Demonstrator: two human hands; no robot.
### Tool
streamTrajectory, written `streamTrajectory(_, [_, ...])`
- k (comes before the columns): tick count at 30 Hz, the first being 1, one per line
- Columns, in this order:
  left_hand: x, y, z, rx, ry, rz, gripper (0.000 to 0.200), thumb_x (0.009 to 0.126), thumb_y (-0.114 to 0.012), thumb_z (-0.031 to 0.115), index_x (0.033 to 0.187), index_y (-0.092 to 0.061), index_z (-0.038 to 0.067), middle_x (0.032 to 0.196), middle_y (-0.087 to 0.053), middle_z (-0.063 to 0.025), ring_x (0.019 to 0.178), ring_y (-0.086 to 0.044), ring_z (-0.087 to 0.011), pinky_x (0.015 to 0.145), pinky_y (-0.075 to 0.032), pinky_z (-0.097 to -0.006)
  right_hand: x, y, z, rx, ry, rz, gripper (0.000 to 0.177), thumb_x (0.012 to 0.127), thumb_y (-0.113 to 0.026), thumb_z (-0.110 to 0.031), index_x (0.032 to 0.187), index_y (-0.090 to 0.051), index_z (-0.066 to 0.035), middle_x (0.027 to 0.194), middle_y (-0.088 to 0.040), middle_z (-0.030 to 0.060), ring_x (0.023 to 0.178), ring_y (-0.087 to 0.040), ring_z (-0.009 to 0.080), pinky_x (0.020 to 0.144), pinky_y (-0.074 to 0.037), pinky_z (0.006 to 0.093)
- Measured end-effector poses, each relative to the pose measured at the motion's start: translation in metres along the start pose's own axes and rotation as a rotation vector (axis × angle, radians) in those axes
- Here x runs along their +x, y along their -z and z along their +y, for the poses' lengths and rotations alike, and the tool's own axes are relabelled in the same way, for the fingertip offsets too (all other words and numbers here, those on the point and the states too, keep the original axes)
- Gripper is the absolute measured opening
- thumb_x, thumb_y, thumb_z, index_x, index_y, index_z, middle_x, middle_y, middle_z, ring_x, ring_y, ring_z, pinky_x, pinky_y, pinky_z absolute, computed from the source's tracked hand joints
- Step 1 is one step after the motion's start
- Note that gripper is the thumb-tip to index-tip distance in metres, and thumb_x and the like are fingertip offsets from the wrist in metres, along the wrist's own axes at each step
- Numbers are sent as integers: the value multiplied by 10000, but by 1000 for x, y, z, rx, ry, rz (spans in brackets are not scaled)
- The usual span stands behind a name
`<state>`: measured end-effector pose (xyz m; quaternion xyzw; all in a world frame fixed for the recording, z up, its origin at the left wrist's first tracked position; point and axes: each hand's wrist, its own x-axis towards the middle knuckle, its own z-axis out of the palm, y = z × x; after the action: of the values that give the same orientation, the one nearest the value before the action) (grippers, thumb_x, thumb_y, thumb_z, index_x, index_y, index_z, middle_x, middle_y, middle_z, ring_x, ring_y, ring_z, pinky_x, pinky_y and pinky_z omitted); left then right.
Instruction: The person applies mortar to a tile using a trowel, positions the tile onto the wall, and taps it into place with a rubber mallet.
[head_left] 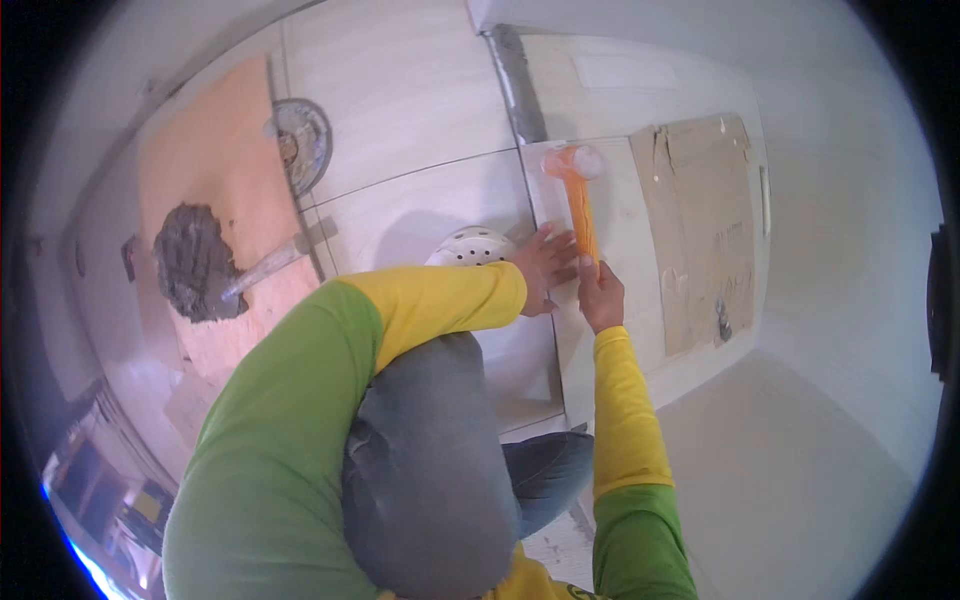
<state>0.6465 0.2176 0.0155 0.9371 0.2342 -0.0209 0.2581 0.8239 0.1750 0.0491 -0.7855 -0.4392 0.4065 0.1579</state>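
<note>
My right hand (pixel 600 296) grips the orange handle of a rubber mallet (pixel 578 195), whose pale head rests on a light floor tile (pixel 610 260). My left hand (pixel 545 266) lies flat on that same tile, fingers spread, just left of the mallet handle. Both arms wear yellow and green sleeves. My bent knee in grey trousers fills the lower middle of the view.
A white perforated round object (pixel 470 245) lies just left of my left hand. A heap of grey mortar (pixel 195 262) with a trowel (pixel 275 262) sits on an orange board at the left. A round pan (pixel 305 140) lies beyond it. Flattened cardboard (pixel 700 225) lies at the right.
</note>
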Motion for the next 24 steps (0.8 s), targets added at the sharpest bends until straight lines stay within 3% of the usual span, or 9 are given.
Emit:
streamTrajectory(2, [-1, -1, 1, 7, -22, 10, 795, 868, -559, 568, 1511, -355, 148, 1571, -287, -125, 1493, -106, -354, 1180, 16, -596, -2, 1, -3, -150, 69, 16, 643, 941, -502, -599, 882, -626, 29, 733, -627, 210, 680, -605, 337, 668, -479, 416])
streamTrajectory(5, [-1, 8, 3, 13, -26, -19, 776, 873, -545, 573, 1497, -383, 141, 1561, -304, -130, 1486, -121, -361, 1174, -1, -610, -1, 4, -11, -137, 46, -8, 650, 929, -506, -610, 884, -633, 26, 764, -648, 226, 734, -638, 385, 681, -491, 431])
streamTrajectory(8, [2, 15, 7, 109, -13, -74, 771, 877, -533, 580, 1494, -391, 140, 1557, -310, -132, 1482, -131, -362, 1169, -19, -622, -4, 8, -16, -102, 6, -25, 637, 923, -516, -606, 894, -645, 17, 772, -659, 224, 747, -647, 390, 682, -498, 432])
streamTrajectory(11, [5, 13, 9, 132, 35, -163, 802, 872, -537, 569, 1524, -328, 152, 1598, -232, -124, 1502, -56, -347, 1183, 8, -592, -9, 8, -16, -33, 0, 8, 630, 921, -519, -606, 902, -649, 10, 767, -659, 224, 747, -646, 397, 680, -499, 433])
streamTrajectory(17, [2, 8, 5, 68, 23, -42, 797, 861, -565, 549, 1514, -347, 148, 1595, -241, -125, 1501, -57, -354, 1182, 20, -597, -1, 6, -11, -68, 41, 30, 636, 918, -513, -616, 934, -645, 6, 781, -664, 230, 776, -652, 418, 688, -500, 453])
streamTrajectory(19, [1, 7, 5, 62, 4, 3, 782, 852, -577, 557, 1487, -395, 138, 1548, -322, -129, 1486, -120, -363, 1186, -36, -597, -1, 11, -12, -81, 12, -5, 643, 917, -510, -622, 932, -644, 7, 785, -663, 235, 787, -650, 426, 695, -500, 459])
streamTrajectory(24, [0, 9, 5, 57, 9, -5, 796, 858, -565, 560, 1505, -362, 143, 1573, -277, -127, 1492, -96, -356, 1186, -17, -594, -1, 7, -4, -93, 73, 23, 656, 915, -504, -632, 908, -644, 9, 794, -664, 243, 806, -650, 435, 707, -499, 470])
